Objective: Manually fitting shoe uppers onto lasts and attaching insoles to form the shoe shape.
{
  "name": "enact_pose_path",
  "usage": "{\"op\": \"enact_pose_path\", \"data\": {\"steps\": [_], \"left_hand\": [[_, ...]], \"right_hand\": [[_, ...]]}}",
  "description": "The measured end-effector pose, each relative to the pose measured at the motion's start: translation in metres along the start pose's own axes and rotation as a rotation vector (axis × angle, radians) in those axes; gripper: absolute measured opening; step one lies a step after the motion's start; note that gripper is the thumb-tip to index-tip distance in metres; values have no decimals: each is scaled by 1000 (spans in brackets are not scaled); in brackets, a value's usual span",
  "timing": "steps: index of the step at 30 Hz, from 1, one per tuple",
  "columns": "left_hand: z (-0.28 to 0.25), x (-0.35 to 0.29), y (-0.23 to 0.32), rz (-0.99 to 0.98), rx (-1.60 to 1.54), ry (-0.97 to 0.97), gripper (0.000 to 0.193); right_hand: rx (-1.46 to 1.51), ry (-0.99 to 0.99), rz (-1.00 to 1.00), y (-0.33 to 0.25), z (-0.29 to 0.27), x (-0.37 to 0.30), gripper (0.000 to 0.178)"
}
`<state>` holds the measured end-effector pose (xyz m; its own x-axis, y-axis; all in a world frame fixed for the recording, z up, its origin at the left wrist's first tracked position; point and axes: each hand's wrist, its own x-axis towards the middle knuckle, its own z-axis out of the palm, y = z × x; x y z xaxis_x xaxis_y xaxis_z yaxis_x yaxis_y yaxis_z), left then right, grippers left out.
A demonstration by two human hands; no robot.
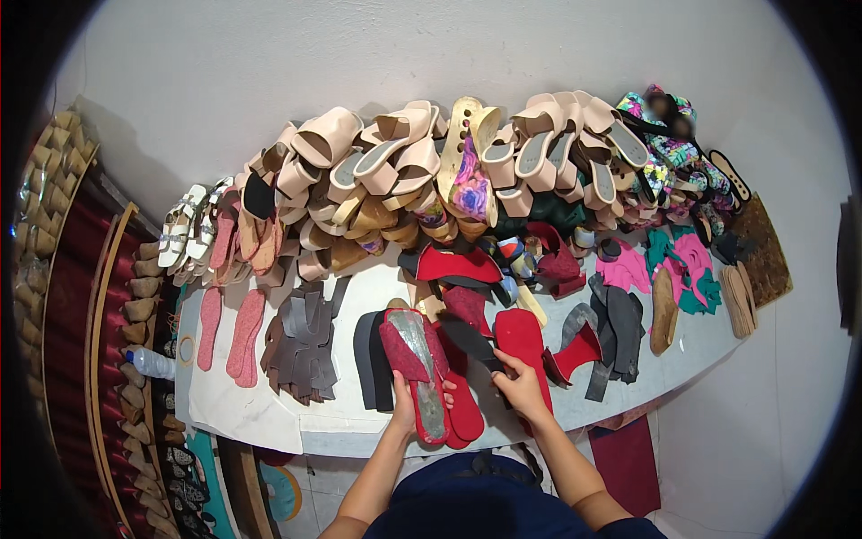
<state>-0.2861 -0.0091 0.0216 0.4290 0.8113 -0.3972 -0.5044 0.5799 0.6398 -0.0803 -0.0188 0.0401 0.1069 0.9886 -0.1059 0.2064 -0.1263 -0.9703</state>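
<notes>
Near the table's front edge, my left hand [403, 406] is wrapped around the lower part of a red slide sandal [433, 415]. Its red band and rim surround a shiny grey strip. My right hand [523, 388] pinches the near end of a black shoe sole [469, 343], which slants up and left toward the sandal. Under and beside my hands lie red insoles [518, 334]. Left of the sandal rest dark grey and black sole pieces [371, 359]. Beyond it sits a red and black upper piece [458, 265].
A tall heap of beige heeled sandals [384, 162] lines the back of the table [238, 415]. Brown cut straps [302, 346] and pink insoles [244, 346] lie left; dark sole strips [620, 328] and a wooden shoe last [664, 310] lie right. Shelves of lasts [139, 310] stand left.
</notes>
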Motion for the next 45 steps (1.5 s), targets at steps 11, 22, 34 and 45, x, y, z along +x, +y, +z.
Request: {"op": "enact_pose_path", "data": {"steps": [11, 22, 34, 45], "left_hand": [[25, 9, -9, 272, 304, 285, 71], [23, 4, -7, 273, 289, 212, 63], [3, 15, -4, 184, 393, 88, 53], [56, 6, 30, 498, 381, 346, 65]], "right_hand": [[-242, 212, -337, -31, 56, -38, 52], [-287, 325, -364, -38, 87, -43, 59], [-661, 353, -509, -66, 72, -26, 60], [-720, 368, -416, -81, 72, -3, 50]]}}
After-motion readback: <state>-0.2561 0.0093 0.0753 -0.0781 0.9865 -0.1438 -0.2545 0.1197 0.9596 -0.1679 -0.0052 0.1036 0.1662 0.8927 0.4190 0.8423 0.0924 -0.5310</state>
